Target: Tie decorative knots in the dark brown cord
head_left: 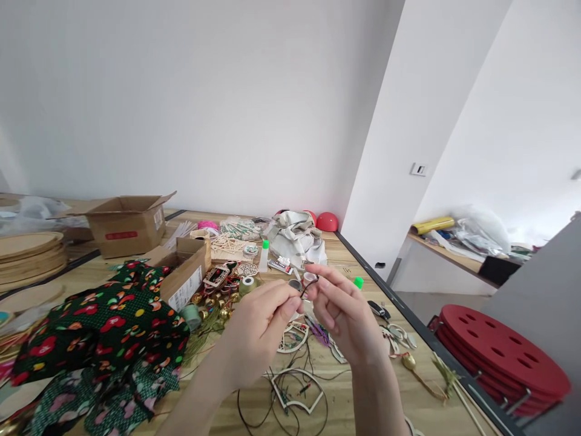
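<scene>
A dark thin cord (310, 284) runs between my two hands above the middle of the table. My left hand (265, 324) pinches one part of it between thumb and forefinger. At the other end, the fingertips of my right hand (340, 309) close on the cord, the remaining fingers loosely curled. Beneath my hands lie a round cut-out ornament (293, 338) and purple-handled scissors (319, 332), partly covered by my right hand. Closer to me, a pale fan-shaped frame (297, 402) rests among loose dark cords (254, 421).
Patterned fabric (104, 321) is heaped at left beside an open cardboard box (186, 272). Gold bells (220, 303) and a tape roll (247, 284) lie near it. Grey cloth (297, 236) sits at the back. Red stools (499, 351) are stacked beyond the table's right edge.
</scene>
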The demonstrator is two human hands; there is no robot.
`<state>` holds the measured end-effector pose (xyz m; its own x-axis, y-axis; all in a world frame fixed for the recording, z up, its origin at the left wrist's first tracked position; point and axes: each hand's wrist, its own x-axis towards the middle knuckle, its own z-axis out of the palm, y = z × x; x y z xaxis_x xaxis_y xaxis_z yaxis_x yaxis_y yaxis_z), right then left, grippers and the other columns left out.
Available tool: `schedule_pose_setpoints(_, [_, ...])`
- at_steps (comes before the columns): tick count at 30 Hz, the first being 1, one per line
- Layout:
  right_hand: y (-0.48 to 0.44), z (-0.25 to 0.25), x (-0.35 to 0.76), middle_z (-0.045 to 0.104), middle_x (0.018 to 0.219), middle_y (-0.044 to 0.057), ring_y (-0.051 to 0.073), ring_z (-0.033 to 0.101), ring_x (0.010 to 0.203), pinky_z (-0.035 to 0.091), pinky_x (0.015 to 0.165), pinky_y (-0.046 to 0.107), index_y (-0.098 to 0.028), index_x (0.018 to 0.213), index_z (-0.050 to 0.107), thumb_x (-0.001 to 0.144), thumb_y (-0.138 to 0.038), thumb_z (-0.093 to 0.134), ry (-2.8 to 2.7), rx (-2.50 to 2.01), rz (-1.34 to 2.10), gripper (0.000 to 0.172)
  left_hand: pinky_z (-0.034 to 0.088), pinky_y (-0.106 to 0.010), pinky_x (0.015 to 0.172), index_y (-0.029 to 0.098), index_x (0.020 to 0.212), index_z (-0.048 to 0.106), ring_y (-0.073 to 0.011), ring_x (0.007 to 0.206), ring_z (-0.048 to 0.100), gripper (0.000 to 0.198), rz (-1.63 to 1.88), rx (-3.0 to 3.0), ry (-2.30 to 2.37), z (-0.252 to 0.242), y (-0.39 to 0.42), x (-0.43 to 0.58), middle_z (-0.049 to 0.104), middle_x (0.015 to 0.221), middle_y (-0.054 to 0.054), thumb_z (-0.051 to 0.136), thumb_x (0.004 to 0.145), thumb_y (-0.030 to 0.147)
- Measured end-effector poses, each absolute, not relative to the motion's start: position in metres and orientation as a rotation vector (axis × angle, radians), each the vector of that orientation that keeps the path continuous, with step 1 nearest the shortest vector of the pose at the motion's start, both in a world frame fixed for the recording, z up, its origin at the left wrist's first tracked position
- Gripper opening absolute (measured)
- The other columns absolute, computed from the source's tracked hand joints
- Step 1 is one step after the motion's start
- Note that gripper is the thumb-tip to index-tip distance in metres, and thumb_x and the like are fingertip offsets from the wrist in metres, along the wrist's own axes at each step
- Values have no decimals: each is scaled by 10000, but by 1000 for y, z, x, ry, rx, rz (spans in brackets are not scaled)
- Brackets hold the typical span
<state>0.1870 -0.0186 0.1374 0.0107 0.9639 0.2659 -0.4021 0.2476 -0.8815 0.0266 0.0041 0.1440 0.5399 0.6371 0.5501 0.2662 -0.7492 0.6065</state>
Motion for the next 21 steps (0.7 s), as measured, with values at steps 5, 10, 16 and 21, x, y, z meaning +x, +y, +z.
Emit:
schedule_pose_setpoints(5, [-19, 138, 191, 485, 487, -33, 75, 379, 402, 255, 339, 170, -149, 985, 648, 801, -386, 645, -1082, -820, 1060, 299, 385, -249, 645, 186, 786, 549, -130, 702, 502, 267, 1110, 2307, 768, 146, 6, 22, 549, 739, 1, 349, 946, 265])
schedule_pose_setpoints(10, [-21, 139, 196, 508, 510, -7, 100, 434, 438, 350, 357, 188, -139, 984, 660, 837, -453, 585, -1084, -822, 1065, 354, 396, -251, 642, 186, 807, 566, -134, 703, 514, 259, 1119, 2314, 788, 145, 8, 22, 568, 748, -5, 359, 940, 265])
schedule_pose_setpoints(16, [-18, 134, 192, 524, 572, -9, 88, 430, 431, 332, 349, 188, -159, 783, 628, 779, -454, 660, -1133, -897, 983, 296, 399, -254, 635, 188, 809, 581, -140, 704, 520, 267, 1134, 2357, 804, 143, 9, 23, 580, 751, -10, 361, 938, 265])
schedule_pose_setpoints(21, [-17, 131, 185, 454, 479, -42, 72, 358, 391, 274, 351, 185, -173, 668, 545, 771, -483, 654, -1057, -1009, 684, 345, 391, -253, 622, 187, 798, 591, -140, 683, 499, 279, 1109, 2432, 809, 141, 8, 27, 556, 719, -6, 360, 939, 258])
